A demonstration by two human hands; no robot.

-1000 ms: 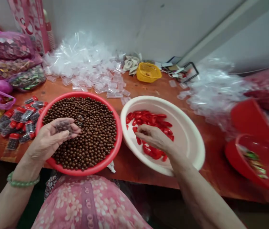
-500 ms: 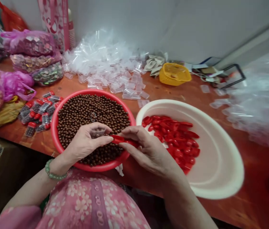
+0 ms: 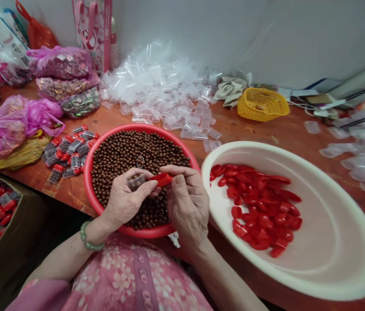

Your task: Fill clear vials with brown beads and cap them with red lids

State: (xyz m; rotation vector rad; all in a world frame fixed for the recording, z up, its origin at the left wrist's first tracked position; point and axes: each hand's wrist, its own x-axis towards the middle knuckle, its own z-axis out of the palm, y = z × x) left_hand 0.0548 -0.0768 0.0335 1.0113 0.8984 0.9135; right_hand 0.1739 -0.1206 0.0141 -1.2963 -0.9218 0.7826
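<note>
Over the red basin (image 3: 89, 185), the left hand (image 3: 122, 202) pinches a clear container (image 3: 136, 183) and the right hand (image 3: 189, 205) a red cap (image 3: 162, 179), apparently unseated; capped containers (image 3: 76, 146) lie left, uncapped ones far.

Item one: on my left wrist (image 3: 94, 232), I am wearing a bracelet (image 3: 84, 236) of round, pale green beads. Item two: I am wearing a pink garment (image 3: 105, 287), patterned with whitish blossoms, a purple band (image 3: 143, 263) of pale oval rings running down its front, bottom centre. Item three: a mauve-pink sleeve (image 3: 45, 296) is showing lower left.
</note>
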